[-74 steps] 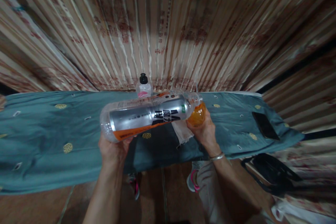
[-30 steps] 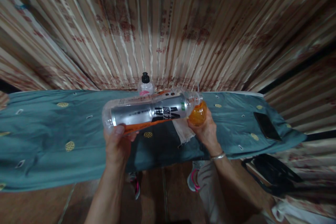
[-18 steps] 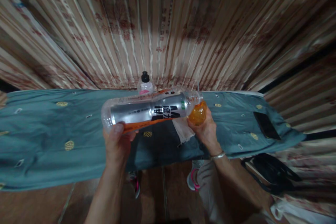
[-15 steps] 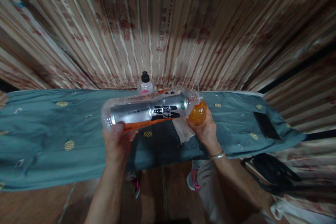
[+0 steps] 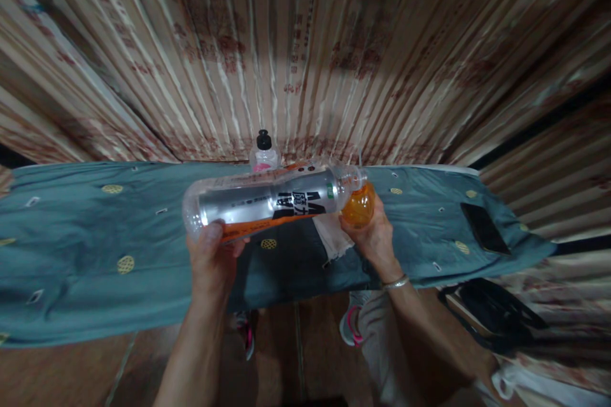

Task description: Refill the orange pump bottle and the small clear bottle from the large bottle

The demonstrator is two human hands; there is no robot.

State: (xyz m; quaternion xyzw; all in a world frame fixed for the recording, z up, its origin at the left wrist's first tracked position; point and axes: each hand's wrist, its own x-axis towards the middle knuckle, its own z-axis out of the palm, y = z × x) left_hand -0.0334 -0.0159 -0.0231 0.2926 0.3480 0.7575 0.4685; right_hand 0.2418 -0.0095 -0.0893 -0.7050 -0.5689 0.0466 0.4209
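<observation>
My left hand [image 5: 212, 257] grips the base end of a large clear plastic bottle [image 5: 267, 203] with a silver, black and orange label. The bottle lies almost level, its open neck pointing right. That neck rests over a small round container of orange liquid [image 5: 357, 206], which my right hand [image 5: 377, 238] holds, fingers wrapped round it. Both hands hover above a table covered with a teal cloth [image 5: 95, 229]. A whitish rag [image 5: 333, 236] lies on the cloth just under the bottle's neck.
A small clear bottle with a black cap [image 5: 263, 151] stands at the table's far edge against a corrugated wall [image 5: 305, 44]. A dark phone [image 5: 484, 227] lies on the cloth at right. A black bag [image 5: 496, 315] sits on the floor, right.
The big bottle's base has risen slightly, so it lies closer to level. My left hand shifted from cupping under the base to gripping it with the thumb up. My right hand stayed put.
</observation>
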